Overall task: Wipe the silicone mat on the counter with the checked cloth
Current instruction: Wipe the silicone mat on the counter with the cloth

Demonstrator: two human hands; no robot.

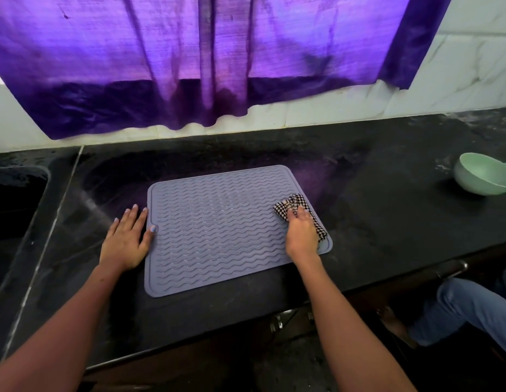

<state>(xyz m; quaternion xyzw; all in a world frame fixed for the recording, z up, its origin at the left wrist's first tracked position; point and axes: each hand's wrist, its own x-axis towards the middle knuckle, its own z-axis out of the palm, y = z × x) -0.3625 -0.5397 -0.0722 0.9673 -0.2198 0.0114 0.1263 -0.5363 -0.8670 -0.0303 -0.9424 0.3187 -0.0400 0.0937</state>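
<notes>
**Cloth bunched at the mat's right edge, one hand bracing the left**

The silicone mat (pixel 218 222) lies flat on the dark counter (pixel 373 222), its wavy ridges running across it. The right hand (pixel 301 236) clutches the checked cloth (pixel 295 206) in a bunch, fingers curled round it, and presses it onto the mat near the right edge. The left hand (pixel 126 240) lies spread and relaxed on the counter just beside the mat's left edge, its thumb touching the rim; it grasps nothing.

The risk, as I judge it, is the mat sliding or buckling. Only a thumb pins it, so a firm stroke leftward could push the sheet along or lift a corner. The cloth is also wadded small, so it may skip over the grooves and leave patches unwiped. A green bowl (pixel 484 174) sits well off to the right, unlikely to be struck.
</notes>
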